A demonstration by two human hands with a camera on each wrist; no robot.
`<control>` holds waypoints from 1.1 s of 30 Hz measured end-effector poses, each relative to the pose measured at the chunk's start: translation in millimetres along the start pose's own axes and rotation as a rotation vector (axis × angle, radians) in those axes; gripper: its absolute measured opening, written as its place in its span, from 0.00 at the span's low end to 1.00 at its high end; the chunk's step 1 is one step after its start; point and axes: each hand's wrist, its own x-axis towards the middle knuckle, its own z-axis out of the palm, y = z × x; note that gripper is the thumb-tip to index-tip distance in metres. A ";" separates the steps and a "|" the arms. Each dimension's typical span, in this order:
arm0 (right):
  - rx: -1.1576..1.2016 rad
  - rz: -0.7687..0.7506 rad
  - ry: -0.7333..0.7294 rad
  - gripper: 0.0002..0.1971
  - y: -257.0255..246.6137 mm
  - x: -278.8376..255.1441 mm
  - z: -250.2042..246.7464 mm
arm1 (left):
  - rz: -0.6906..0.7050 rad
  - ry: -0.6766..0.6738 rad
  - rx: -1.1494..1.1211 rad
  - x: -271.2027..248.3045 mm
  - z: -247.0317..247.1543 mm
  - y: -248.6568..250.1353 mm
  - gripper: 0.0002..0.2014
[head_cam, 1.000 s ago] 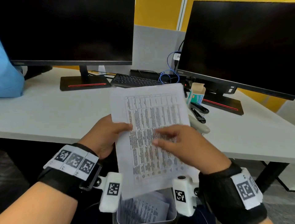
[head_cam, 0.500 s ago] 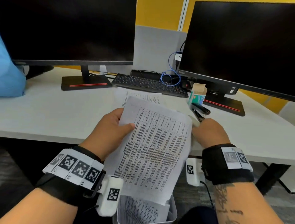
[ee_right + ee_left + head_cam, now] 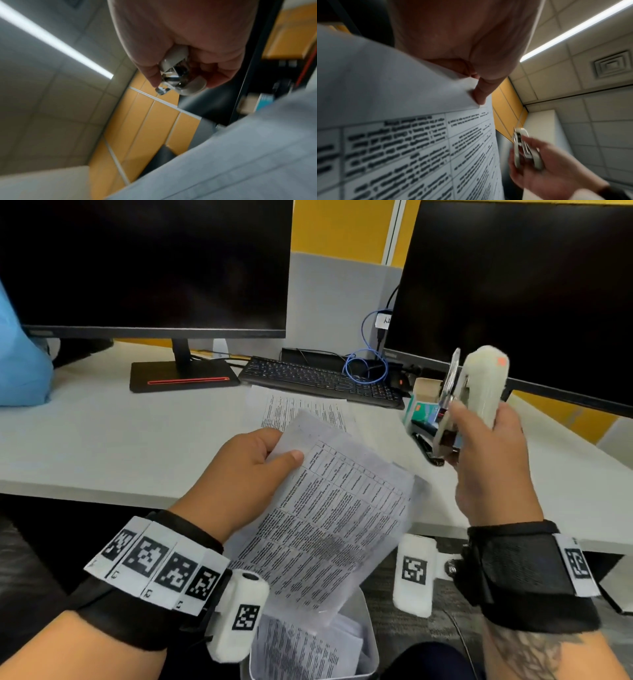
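Note:
My left hand (image 3: pixel 253 470) pinches the top left corner of a few printed sheets (image 3: pixel 329 529), thumb on top, and holds them tilted above the desk edge. The same sheets (image 3: pixel 402 135) fill the left wrist view, with the thumb tip at their corner. My right hand (image 3: pixel 486 460) grips a white stapler (image 3: pixel 476 392) and holds it upright in the air, to the right of the sheets and apart from them. The stapler (image 3: pixel 525 150) shows at lower right in the left wrist view. In the right wrist view the fingers curl round the stapler (image 3: pixel 178 75).
Another printed sheet (image 3: pixel 301 409) lies on the white desk (image 3: pixel 102 446), in front of a black keyboard (image 3: pixel 318 378). Two dark monitors (image 3: pixel 147 265) stand behind. A small open box (image 3: pixel 423 402) and black staplers (image 3: pixel 426 446) sit at right. A bin with papers (image 3: pixel 308 648) stands below.
My right hand left the sheets, reached to the desk at right, and lifted the white stapler into the air. The left hand tilted the sheets and lowered them slightly.

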 end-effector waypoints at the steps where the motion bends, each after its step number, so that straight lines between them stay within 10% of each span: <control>1: 0.084 0.031 -0.049 0.21 -4.3 -4.8 5.5 | 0.012 -0.012 0.036 -1.3 3.4 2.1 0.08; 28: 0.081 -0.211 -0.154 0.19 -27.0 -53.4 51.1 | 0.234 -0.147 0.205 -23.3 53.8 34.7 0.17; 33: 0.044 -0.225 -0.187 0.16 -26.8 -50.9 43.8 | 0.293 -0.082 0.114 -23.4 53.5 28.7 0.04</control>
